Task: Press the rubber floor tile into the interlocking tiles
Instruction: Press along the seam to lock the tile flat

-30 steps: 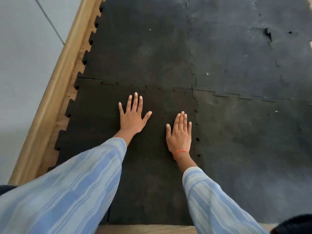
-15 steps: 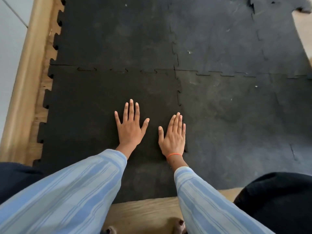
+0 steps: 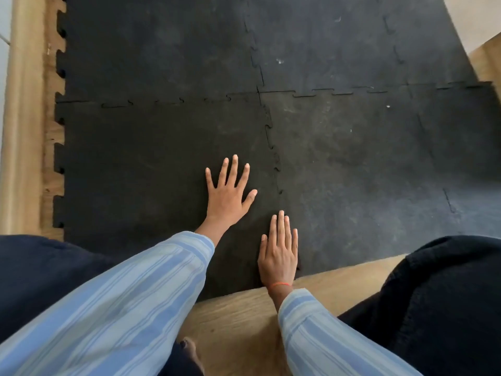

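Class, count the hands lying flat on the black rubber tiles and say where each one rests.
2. The left hand lies spread on the near-left tile; the right hand lies flat by that tile's right seam, near the mat's front edge. No others are visible.

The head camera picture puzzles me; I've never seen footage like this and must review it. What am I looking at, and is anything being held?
No machine here: the camera sits on a person's head and looks down at their own two arms in striped sleeves. The left hand lies flat, fingers spread, on a black rubber floor tile. The right hand lies flat near that tile's toothed seam with the neighbouring interlocking tiles. Nothing is held; both palms rest open on the rubber. Bare wooden floor shows nearer the person.
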Action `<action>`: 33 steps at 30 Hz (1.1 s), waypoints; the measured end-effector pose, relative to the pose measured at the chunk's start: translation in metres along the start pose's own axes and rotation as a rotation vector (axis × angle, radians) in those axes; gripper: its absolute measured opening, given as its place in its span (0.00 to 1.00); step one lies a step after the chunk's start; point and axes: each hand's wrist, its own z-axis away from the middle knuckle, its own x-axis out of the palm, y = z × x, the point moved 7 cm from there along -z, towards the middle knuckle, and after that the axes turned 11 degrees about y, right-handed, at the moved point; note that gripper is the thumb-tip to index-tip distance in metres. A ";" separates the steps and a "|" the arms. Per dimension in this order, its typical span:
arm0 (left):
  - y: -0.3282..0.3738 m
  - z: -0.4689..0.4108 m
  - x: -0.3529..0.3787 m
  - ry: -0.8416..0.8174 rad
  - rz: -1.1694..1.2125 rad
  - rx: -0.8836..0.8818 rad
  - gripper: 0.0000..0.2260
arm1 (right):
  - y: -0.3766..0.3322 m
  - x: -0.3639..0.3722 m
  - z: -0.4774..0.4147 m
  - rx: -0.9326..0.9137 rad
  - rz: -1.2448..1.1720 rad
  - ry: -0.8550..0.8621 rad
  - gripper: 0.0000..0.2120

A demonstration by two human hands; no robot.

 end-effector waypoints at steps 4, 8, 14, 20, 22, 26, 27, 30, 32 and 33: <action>0.002 -0.006 0.003 0.006 -0.014 0.044 0.31 | 0.005 0.003 0.003 0.040 -0.034 0.004 0.25; 0.000 -0.004 0.005 0.043 -0.024 0.046 0.31 | 0.001 0.007 0.001 0.035 -0.028 -0.011 0.26; -0.001 -0.006 0.006 0.045 -0.011 0.039 0.31 | 0.000 0.009 -0.001 0.026 -0.008 -0.040 0.28; -0.008 -0.012 0.001 0.049 0.023 0.044 0.31 | -0.009 0.013 -0.070 -0.052 -0.073 -0.064 0.32; -0.013 -0.016 0.000 0.060 0.030 0.031 0.31 | -0.007 0.016 -0.079 -0.077 -0.037 -0.063 0.33; -0.016 -0.015 0.000 0.107 0.014 0.022 0.30 | -0.010 0.018 -0.077 -0.079 -0.027 -0.042 0.33; -0.016 -0.015 -0.001 0.107 0.019 0.022 0.29 | -0.011 0.018 -0.078 -0.070 -0.029 -0.038 0.32; -0.014 -0.017 -0.001 0.098 0.018 0.034 0.28 | -0.015 0.020 -0.097 -0.050 -0.025 -0.038 0.31; -0.028 -0.020 -0.002 0.093 0.008 -0.017 0.28 | -0.027 0.022 -0.124 -0.116 -0.039 -0.053 0.30; -0.040 -0.021 -0.004 0.099 0.002 -0.068 0.28 | -0.035 0.024 -0.138 -0.165 -0.048 -0.058 0.30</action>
